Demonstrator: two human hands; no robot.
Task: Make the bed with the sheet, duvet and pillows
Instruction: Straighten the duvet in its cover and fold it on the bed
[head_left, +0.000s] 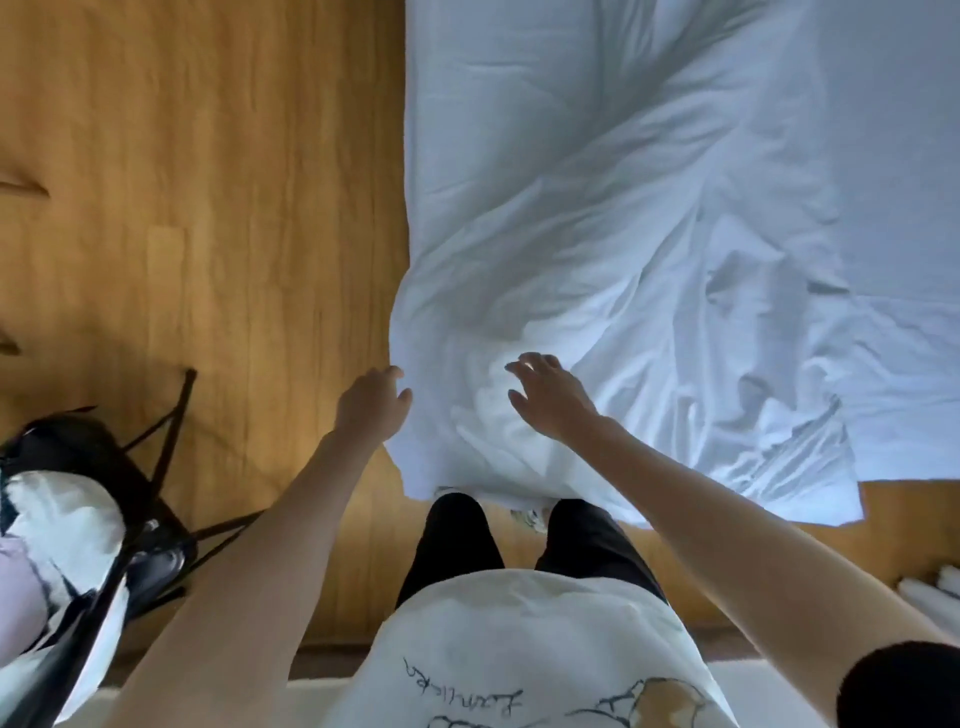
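Note:
A white, crumpled duvet (623, 249) lies spread over the bed and hangs down at the near corner in front of my legs. My left hand (371, 402) is at the duvet's left hanging edge, fingers relaxed, at or just short of the cloth. My right hand (550, 397) hovers over the rumpled folds near the corner with its fingers spread, gripping nothing. The sheet under the duvet and the pillows are not visible.
A wooden floor (234, 208) runs along the left of the bed. At the lower left stands a black folding chair (150, 493) with black-and-white cloth (67, 525) on it. Something white (935, 587) lies on the floor at the right edge.

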